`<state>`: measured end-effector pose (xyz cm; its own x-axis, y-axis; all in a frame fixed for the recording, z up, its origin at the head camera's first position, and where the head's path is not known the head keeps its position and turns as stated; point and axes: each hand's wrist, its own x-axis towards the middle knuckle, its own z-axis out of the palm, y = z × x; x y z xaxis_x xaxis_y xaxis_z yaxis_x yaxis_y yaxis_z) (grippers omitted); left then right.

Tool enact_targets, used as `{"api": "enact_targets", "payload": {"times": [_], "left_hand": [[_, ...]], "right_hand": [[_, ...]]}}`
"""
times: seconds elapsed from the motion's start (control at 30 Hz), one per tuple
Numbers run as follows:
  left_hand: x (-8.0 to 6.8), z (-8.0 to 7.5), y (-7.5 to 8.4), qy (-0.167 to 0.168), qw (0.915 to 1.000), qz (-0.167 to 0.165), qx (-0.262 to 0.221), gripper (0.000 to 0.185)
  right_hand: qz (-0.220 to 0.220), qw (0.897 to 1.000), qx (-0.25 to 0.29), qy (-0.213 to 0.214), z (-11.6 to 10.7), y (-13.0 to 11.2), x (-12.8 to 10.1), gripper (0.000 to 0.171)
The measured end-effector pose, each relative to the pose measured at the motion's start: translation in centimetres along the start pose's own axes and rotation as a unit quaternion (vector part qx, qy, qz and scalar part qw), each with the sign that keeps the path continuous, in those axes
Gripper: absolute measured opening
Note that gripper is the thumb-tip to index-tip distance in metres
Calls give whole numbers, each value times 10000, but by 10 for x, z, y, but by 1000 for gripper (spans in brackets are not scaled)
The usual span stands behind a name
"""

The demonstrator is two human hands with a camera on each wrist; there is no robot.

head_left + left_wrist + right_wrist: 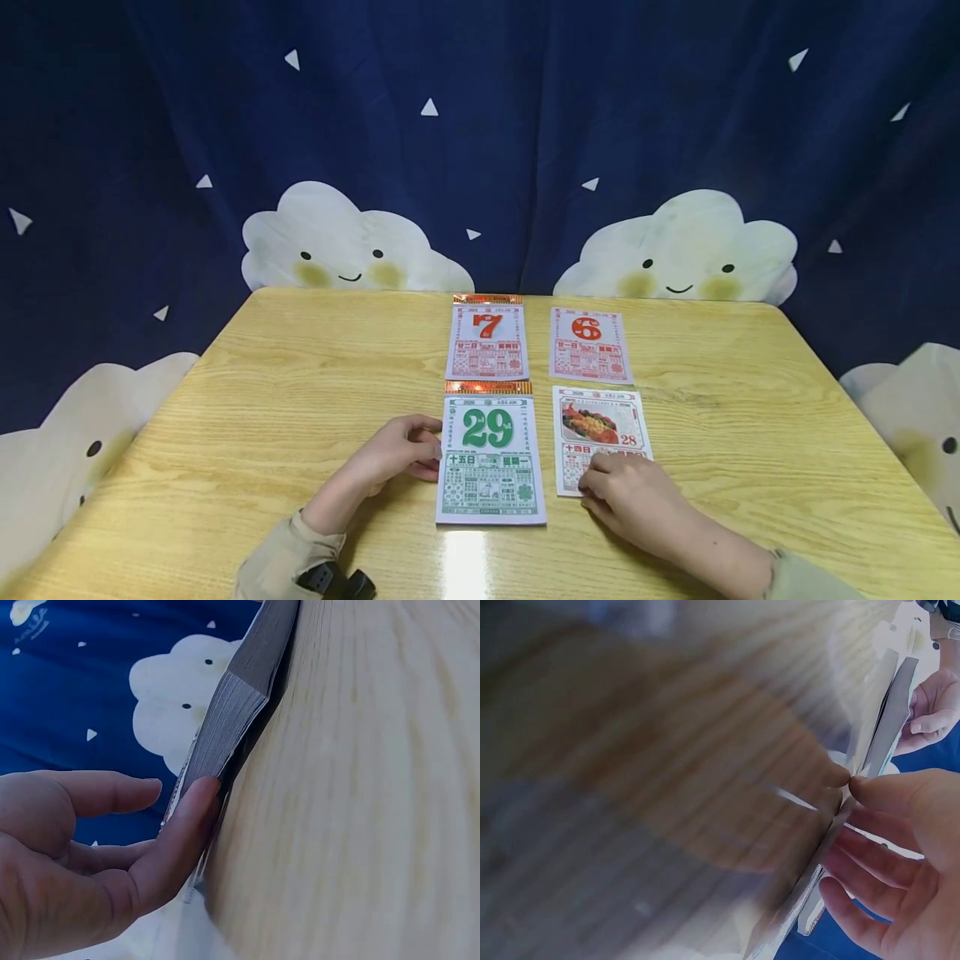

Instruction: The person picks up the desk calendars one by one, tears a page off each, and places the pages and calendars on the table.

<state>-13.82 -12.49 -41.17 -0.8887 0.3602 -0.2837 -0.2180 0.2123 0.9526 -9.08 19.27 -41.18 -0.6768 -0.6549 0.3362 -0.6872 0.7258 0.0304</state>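
A thick calendar pad showing a green 29 [489, 458] lies on the wooden table [262, 417] at the front middle. My left hand [429, 454] is at its left edge; in the left wrist view the thumb [187, 817] presses against the side of the pad [232, 712] while the other fingers stay relaxed. To the pad's right lies a loose sheet with a food picture and a red 28 [600, 421]. My right hand [597, 483] covers its lower left corner. In the blurred right wrist view that hand [851, 784] pinches the sheet's edge [802, 907] between thumb and fingers.
Farther back lie a second pad showing a red 7 [487, 342] and a loose sheet with a red 6 [588, 346]. A dark blue curtain with white clouds [480, 150] hangs behind the table. Bare wood stretches to the left and right of the papers.
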Motion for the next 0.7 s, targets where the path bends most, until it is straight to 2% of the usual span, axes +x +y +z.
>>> {"api": "enact_targets", "payload": {"times": [0.4,0.7], "left_hand": [[0,-1,-1,-75,9999,85,97,45],[1,-9,4,-50,9992,112,375,48]], "right_hand": [[-94,9999,35,-74,2,1,0,11],[-175,9996,-70,231,0,7,3,13]]}}
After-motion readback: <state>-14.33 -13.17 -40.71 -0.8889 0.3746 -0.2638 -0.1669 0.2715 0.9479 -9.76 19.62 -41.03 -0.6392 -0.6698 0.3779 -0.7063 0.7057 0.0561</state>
